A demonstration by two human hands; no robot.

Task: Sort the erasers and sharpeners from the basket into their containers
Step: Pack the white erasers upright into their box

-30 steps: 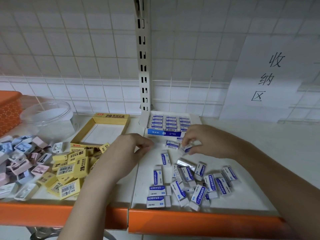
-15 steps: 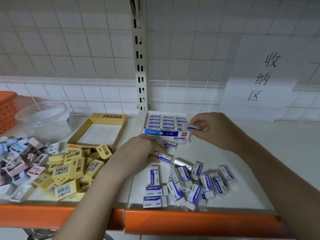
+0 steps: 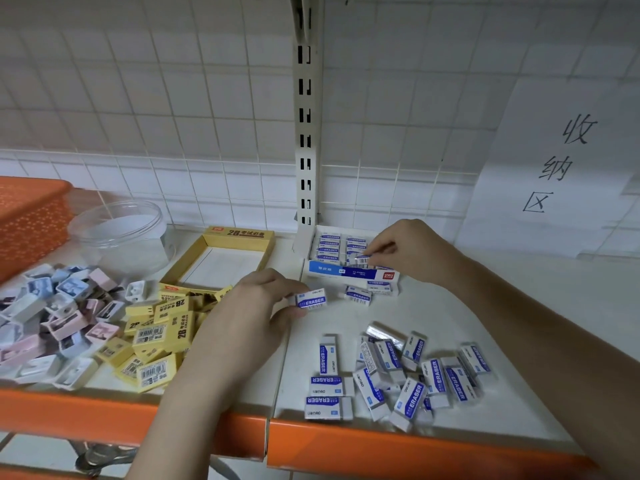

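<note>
Right hand (image 3: 408, 252) pinches a small white-and-blue sleeved eraser (image 3: 363, 259) over the nearly full white-and-blue cardboard eraser box (image 3: 349, 271); left hand (image 3: 256, 306) pinches another eraser (image 3: 311, 300). Risk: tight rows; forcing could displace neighbours.

A white shelf (image 3: 433, 317) with an orange front edge (image 3: 381, 445) carries everything. At far left stands an orange basket (image 3: 31, 220), with a clear round tub (image 3: 117, 233) just right of it. Near left lies a heap of pastel sharpeners (image 3: 52, 320), touching a pile of yellow erasers (image 3: 156, 337) to its right. Behind that pile sits an open yellow box (image 3: 239, 237). Right of the upright, at the far side, a white-and-blue box (image 3: 349, 271) holds rows of erasers; two more lie just in front. Near right, blue-and-white erasers (image 3: 398, 372) lie scattered
</note>
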